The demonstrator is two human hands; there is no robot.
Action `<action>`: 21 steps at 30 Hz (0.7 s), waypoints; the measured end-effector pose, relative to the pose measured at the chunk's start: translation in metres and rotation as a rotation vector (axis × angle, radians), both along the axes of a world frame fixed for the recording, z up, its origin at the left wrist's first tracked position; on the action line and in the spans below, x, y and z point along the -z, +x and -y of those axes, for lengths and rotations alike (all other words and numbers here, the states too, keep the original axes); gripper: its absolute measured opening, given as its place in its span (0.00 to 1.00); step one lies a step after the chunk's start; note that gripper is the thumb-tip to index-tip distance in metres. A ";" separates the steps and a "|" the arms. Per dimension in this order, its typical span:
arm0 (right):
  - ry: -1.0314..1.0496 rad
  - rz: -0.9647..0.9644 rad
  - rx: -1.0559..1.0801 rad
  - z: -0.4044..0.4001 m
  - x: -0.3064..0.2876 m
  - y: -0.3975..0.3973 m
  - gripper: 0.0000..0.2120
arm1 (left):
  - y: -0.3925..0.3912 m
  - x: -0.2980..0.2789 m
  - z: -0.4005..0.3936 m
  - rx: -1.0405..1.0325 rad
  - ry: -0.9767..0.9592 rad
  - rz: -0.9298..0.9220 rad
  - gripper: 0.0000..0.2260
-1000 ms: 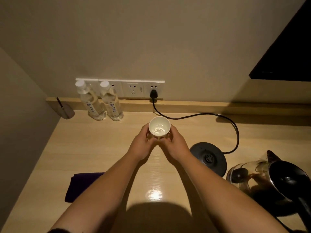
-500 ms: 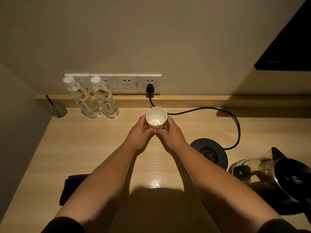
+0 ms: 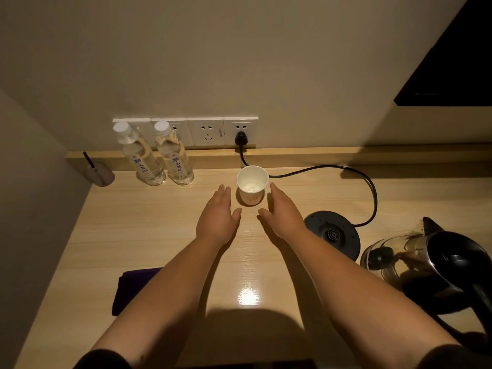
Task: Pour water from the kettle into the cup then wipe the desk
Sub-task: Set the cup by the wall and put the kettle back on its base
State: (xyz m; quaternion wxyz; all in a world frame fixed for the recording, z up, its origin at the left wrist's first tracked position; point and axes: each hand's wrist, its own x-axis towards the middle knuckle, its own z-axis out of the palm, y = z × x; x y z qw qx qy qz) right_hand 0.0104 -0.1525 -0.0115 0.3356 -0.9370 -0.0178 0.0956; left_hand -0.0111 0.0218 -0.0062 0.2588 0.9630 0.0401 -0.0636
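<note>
A white paper cup (image 3: 251,185) stands upright on the wooden desk (image 3: 149,230) near the back, with some water at its bottom. My left hand (image 3: 218,217) is open just left of and in front of the cup, apart from it. My right hand (image 3: 282,211) is open just to the cup's right, fingers flat, not gripping. The glass and steel kettle (image 3: 426,265) stands off its base at the right edge. A dark purple cloth (image 3: 130,288) lies at the front left, partly hidden by my left forearm.
The black kettle base (image 3: 332,234) sits right of my right hand, its cord (image 3: 372,187) looping to a wall socket (image 3: 241,133). Two water bottles (image 3: 157,155) stand at the back left beside a small grey holder (image 3: 99,173). A wall closes the left side.
Both hands held the cup a second ago; now the cup stands on the desk and both hands have let go and opened beside it.
</note>
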 end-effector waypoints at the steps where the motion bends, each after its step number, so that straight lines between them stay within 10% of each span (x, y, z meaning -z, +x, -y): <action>1: -0.050 0.029 -0.024 0.002 -0.003 -0.006 0.36 | -0.007 0.000 0.001 0.035 0.048 0.021 0.28; 21: -0.618 0.166 -0.227 0.065 -0.036 -0.179 0.31 | -0.169 0.002 0.041 0.324 0.383 0.035 0.31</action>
